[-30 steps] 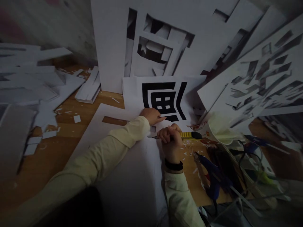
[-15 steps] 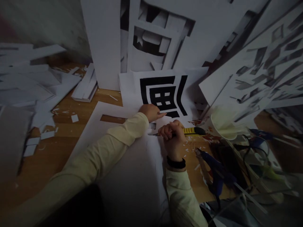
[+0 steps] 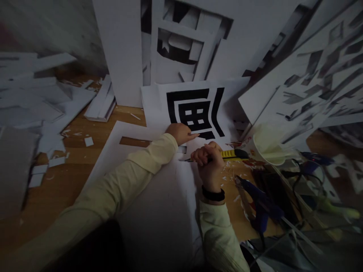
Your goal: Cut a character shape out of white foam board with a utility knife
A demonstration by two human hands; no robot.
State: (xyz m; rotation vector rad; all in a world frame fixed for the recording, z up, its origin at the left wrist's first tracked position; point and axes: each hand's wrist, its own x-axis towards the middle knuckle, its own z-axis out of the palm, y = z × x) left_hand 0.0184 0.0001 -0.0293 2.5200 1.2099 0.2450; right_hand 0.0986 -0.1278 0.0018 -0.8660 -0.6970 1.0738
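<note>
My right hand (image 3: 208,160) is closed round a yellow and black utility knife (image 3: 231,154). The knife's blade points left, its tip at the white foam board (image 3: 159,181) close to a small rectangular cutout (image 3: 182,149). Up and left of it, my left hand (image 3: 179,134) presses on the board with a finger stretched to the right; its other fingers are partly hidden. A longer slot (image 3: 134,142) is cut through the board left of that wrist. Just beyond my hands, a white sheet (image 3: 154,107) with bold black shapes leans against larger cut-out panels.
Large cut-out panels (image 3: 120,49) stand at the back. White offcuts (image 3: 48,100) are piled on the left of the wooden table (image 3: 73,162). On the right are a paper cup (image 3: 269,147), a blue glue gun (image 3: 256,198) and tangled cables.
The view has shifted slightly. My right hand and the knife have moved a little to the right and up; my left hand stays in nearly the same place on the board.
</note>
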